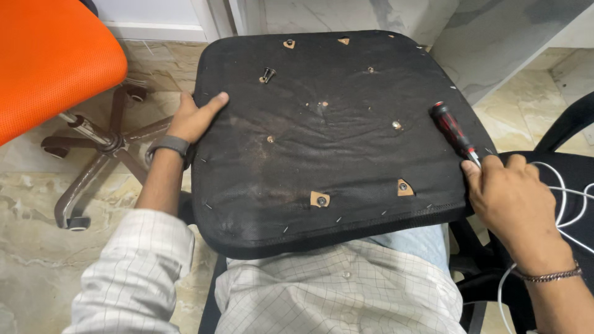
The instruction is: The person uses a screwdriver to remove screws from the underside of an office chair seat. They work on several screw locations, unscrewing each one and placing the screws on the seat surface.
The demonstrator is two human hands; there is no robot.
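Note:
A black fabric-covered chair seat (pixel 334 167) lies upside down across my lap, its underside up with several bolt holes and staples. My left hand (pixel 195 117) grips its left edge, thumb on top. My right hand (pixel 516 198) holds the right edge and pinches the shaft of a screwdriver (pixel 451 130) with a red and black handle, which lies on the seat pointing away from me. A loose dark bolt (pixel 266 75) rests near the seat's far left part.
An orange mesh office chair (pixel 49 55) with a wheeled star base (pixel 99 148) stands at the left on the marble floor. A black chair part (pixel 557 161) and white cables (pixel 566 198) lie at the right. A wall corner is beyond the seat.

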